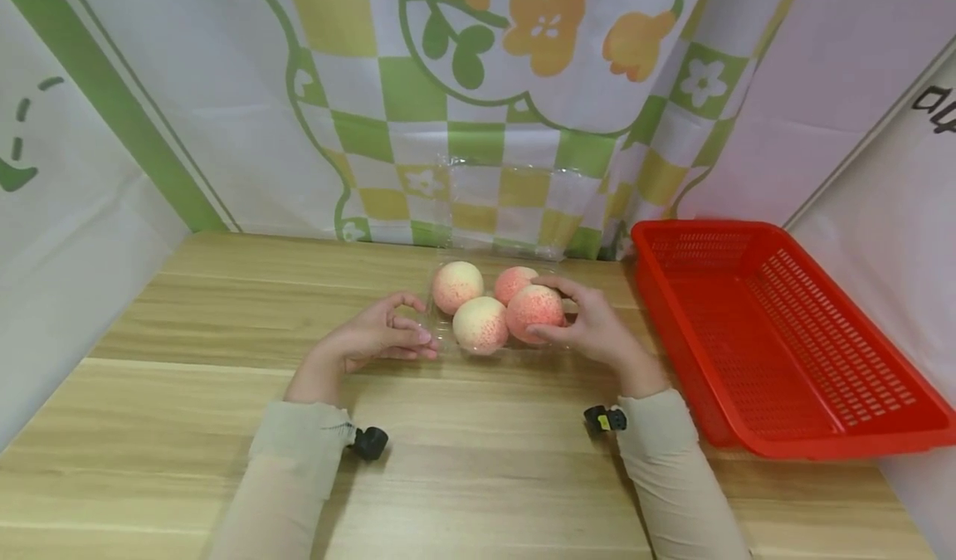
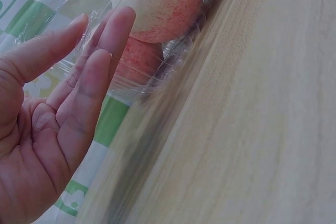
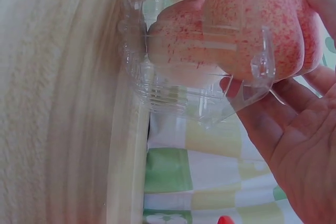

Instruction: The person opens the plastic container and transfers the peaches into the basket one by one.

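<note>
A clear plastic clamshell box (image 3: 173, 95) sits on the table with its lid (image 1: 515, 166) raised against the curtain. Several pink-and-cream peaches are in it, among them a paler front peach (image 1: 480, 326) and one at the back left (image 1: 458, 287). My right hand (image 1: 601, 328) grips a redder peach (image 1: 534, 313) at the box's right side, thumb in front and fingers behind. At the left wall, my left hand (image 1: 381, 332) holds nothing; its fingers (image 2: 94, 82) extend beside the box. Whether they touch the plastic, I cannot tell.
A red plastic basket (image 1: 698, 361) with slotted sides stands on the right of the wooden table (image 1: 478, 460). Behind the table hangs a curtain (image 1: 418, 95) with green and yellow checks and flowers. White fabric walls flank both sides.
</note>
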Demonstrator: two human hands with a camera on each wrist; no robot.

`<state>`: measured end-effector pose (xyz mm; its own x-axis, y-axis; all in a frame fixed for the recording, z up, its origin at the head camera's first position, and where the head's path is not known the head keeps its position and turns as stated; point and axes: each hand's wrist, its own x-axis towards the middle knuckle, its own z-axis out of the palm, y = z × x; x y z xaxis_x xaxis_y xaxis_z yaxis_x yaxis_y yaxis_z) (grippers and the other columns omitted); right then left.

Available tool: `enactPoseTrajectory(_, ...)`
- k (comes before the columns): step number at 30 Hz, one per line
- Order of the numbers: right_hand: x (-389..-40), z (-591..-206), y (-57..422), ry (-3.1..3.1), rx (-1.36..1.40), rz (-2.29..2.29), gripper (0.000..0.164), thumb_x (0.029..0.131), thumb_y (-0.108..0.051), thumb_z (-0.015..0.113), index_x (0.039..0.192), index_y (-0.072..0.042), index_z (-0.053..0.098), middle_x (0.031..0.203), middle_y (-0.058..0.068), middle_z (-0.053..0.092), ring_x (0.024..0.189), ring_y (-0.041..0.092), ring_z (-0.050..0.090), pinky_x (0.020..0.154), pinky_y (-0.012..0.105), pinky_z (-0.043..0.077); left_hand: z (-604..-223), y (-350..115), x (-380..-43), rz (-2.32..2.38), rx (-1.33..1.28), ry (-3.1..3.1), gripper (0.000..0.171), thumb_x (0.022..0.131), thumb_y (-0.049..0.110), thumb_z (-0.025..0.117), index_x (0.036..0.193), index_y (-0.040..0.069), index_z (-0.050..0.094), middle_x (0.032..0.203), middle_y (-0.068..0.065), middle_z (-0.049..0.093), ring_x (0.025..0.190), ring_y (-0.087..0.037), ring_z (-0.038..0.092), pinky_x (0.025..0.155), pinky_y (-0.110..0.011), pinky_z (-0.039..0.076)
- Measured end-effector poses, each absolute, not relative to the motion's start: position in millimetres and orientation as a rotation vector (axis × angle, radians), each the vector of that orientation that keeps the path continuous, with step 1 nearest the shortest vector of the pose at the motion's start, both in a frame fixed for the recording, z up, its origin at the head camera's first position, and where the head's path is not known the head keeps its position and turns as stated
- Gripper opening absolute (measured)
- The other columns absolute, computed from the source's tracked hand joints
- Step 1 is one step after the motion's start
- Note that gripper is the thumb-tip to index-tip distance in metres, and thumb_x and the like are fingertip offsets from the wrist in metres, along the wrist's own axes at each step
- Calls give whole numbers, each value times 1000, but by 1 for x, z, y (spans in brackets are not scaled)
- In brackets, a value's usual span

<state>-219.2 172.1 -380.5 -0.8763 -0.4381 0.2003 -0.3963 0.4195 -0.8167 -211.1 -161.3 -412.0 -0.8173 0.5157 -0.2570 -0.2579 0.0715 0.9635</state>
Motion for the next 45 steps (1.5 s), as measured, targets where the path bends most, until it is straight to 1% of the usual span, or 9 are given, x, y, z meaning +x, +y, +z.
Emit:
enactPoseTrajectory(10, -218, -379, 170, 2618, -793, -1529, 60, 77, -5, 85, 131, -2, 59, 134, 18, 61, 109, 34, 65, 89, 44, 57, -415, -163, -209, 1761, 252, 1846, 60, 96, 3, 61, 141, -3, 22, 101, -10, 76, 91, -21, 75, 82, -29, 58)
enactPoseTrajectory(16, -215, -373, 174, 2647, -792, -1544, 60, 77, -4, 85, 131, -4, 59, 133, 19, 61, 111, 35, 64, 87, 45, 57, -417, -162, -210, 1769, 254, 1826, 59, 97, 3, 61, 142, -2, 23, 100, -8, 76, 92, -22, 75, 82, -30, 58)
enactPoseTrajectory(20, -216, -366, 174, 2662, -812, -1546, 60, 76, -5, 85, 131, -4, 59, 131, 18, 62, 109, 34, 64, 86, 45, 58, -415, -161, -209, 1778, 247, 1818, 58, 96, 2, 60, 141, -2, 24, 97, -7, 76, 90, -21, 75, 80, -28, 58)
enactPoseTrajectory(27, -218, -356, 179, 2701, -842, -1542, 62, 77, -6, 85, 133, -5, 58, 130, 16, 63, 108, 31, 65, 85, 40, 59, -414, -160, -209, 1787, 253, 1802, 55, 97, 2, 60, 139, -1, 25, 96, -6, 76, 90, -20, 75, 78, -28, 58)
enactPoseTrajectory(34, -222, -341, 185, 2744, -850, -1517, 61, 78, -5, 84, 133, -5, 57, 130, 17, 63, 108, 32, 66, 85, 40, 59, -415, -160, -210, 1779, 256, 1812, 54, 97, 3, 60, 139, 0, 26, 98, -7, 76, 90, -20, 75, 79, -28, 58)
enactPoseTrajectory(37, -224, -334, 188, 2768, -846, -1505, 61, 78, -6, 84, 133, -5, 57, 129, 18, 62, 106, 34, 68, 85, 42, 58, -415, -160, -210, 1777, 261, 1814, 54, 97, 3, 60, 139, 0, 25, 98, -7, 77, 90, -19, 75, 79, -29, 58)
enactPoseTrajectory(40, -225, -325, 190, 2802, -833, -1488, 59, 78, -8, 84, 131, -6, 58, 126, 16, 63, 104, 32, 68, 86, 42, 58, -414, -160, -210, 1777, 265, 1816, 54, 97, 3, 59, 139, -1, 24, 98, -7, 77, 89, -19, 75, 79, -29, 58)
enactPoseTrajectory(42, -225, -319, 192, 2834, -831, -1466, 58, 78, -10, 84, 131, -7, 59, 125, 14, 64, 103, 29, 67, 85, 37, 58, -414, -160, -210, 1778, 266, 1817, 55, 97, 3, 59, 139, -2, 24, 98, -7, 77, 89, -19, 75, 79, -28, 58)
enactPoseTrajectory(45, -225, -311, 195, 2865, -842, -1458, 58, 78, -8, 85, 130, -7, 59, 122, 14, 66, 99, 25, 66, 82, 25, 58, -413, -160, -210, 1781, 263, 1815, 56, 97, 3, 59, 139, -2, 23, 98, -7, 77, 89, -18, 75, 79, -28, 58)
